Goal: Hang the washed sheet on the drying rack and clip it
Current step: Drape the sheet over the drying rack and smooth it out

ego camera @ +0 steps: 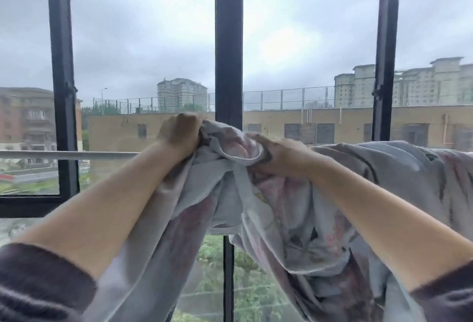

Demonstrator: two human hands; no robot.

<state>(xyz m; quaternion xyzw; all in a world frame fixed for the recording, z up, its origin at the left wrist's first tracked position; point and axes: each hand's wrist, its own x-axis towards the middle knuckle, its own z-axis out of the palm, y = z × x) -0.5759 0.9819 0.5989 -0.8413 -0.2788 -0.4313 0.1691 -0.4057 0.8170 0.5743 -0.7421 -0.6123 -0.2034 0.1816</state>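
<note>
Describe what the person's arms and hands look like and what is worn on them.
Both hands, left and right, are bare, with no gloves; no rings or watch show. The forearms are bare too. Dark, fuzzy grey-purple sleeves are pushed up toward the elbows: left sleeve, right sleeve.

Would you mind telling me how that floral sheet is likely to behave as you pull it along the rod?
The sheet looks floppy: it bunches and sags in folds between the left hand and right hand. It probably drags heavily, since long lengths hang below. It may slide off the smooth rod unless clipped.
</note>
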